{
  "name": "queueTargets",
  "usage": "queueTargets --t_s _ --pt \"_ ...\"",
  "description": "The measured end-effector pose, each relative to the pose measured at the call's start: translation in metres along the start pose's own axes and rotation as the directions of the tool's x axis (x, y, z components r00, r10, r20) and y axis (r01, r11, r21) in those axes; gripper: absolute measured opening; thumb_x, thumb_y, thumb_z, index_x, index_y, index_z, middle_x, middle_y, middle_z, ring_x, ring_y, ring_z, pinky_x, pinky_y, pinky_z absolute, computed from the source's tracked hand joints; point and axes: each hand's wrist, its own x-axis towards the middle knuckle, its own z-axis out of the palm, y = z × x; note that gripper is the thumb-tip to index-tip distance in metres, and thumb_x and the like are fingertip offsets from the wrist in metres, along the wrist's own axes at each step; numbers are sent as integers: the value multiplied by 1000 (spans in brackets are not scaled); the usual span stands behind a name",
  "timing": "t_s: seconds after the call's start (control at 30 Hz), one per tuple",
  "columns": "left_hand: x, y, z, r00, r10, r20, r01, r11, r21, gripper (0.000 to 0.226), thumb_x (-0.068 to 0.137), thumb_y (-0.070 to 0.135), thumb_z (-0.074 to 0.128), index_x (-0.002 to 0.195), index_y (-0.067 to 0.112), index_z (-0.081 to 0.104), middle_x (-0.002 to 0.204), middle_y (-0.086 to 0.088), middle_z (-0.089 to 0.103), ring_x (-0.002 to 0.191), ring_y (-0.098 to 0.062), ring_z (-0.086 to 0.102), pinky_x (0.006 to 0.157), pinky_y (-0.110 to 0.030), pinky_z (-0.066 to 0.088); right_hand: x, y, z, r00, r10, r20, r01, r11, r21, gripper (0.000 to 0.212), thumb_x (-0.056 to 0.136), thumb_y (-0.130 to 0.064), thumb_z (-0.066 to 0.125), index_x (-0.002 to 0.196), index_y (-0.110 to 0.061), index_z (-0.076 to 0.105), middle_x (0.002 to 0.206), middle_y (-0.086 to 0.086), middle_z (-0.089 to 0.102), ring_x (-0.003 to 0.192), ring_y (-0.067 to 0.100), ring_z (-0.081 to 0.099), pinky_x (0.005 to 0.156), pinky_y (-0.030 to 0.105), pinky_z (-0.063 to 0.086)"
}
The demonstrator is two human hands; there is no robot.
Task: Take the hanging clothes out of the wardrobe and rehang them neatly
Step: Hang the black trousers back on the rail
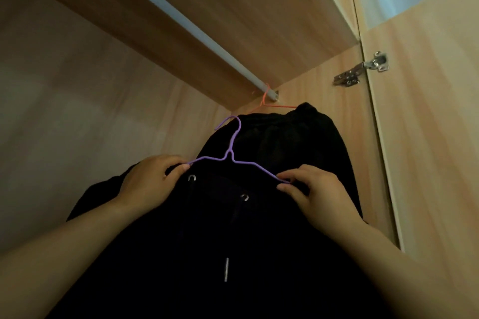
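The left hand (153,181) grips the black drawstring hoodie (225,235) at the left end of the purple wire hanger (230,159). The right hand (318,194) pinches the hanger's right arm. The hanger's long axis runs left to right between the hands. Its hook points up and left, below the white wardrobe rail (166,8) and off it. Judged progress: one dark garment (298,137) hangs on an orange wire hanger (278,105) at the rail's right end, and the hoodie is not yet hooked on.

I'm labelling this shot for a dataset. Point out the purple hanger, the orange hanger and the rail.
purple hanger (235,137), head view, on its neck below the hook.
orange hanger (263,101), head view, on its hook by the rail.
rail (181,19), head view, on the bare white bar.
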Motion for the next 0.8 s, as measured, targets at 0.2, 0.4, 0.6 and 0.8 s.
queueTargets --t_s 0.2,0.4,0.6,0.8 --pt "21 -18 13 998 2 -58 -3 1000 -18 28 90 44 49 94 26 70 90 8 69 85 -16 62 72 -38 50 27 -1 9 990 28 -137 -26 1000 15 18 84 -24 67 100 -29 72 84 -15 62 80 0 58 74 16 48" --pt "48 -21 33 983 -4 -182 20 996 86 50 84 52 48 126 26 58 130 -6 51 122 -27 42 96 -39 36 70 23 5 971 49 -232 -70 994 -81 17 85 -19 65 98 -29 73 90 -9 65 84 7 59 73 19 43" --pt "91 -13 52 993 -103 -56 108 990 90 69 80 63 17 146 41 19 157 -3 13 144 -20 9 115 -50 8 140 51 -19 961 52 -272 -101 980 -172 16 86 -15 63 96 -22 74 93 -2 68 86 14 58 70 19 34" --pt "125 -14 72 994 -107 29 105 992 69 62 86 70 19 144 50 8 159 5 1 145 -19 6 114 -52 7 191 78 -36 936 87 -341 -168 962 -216 14 86 -19 63 93 -25 73 87 1 69 75 18 60 67 30 48"
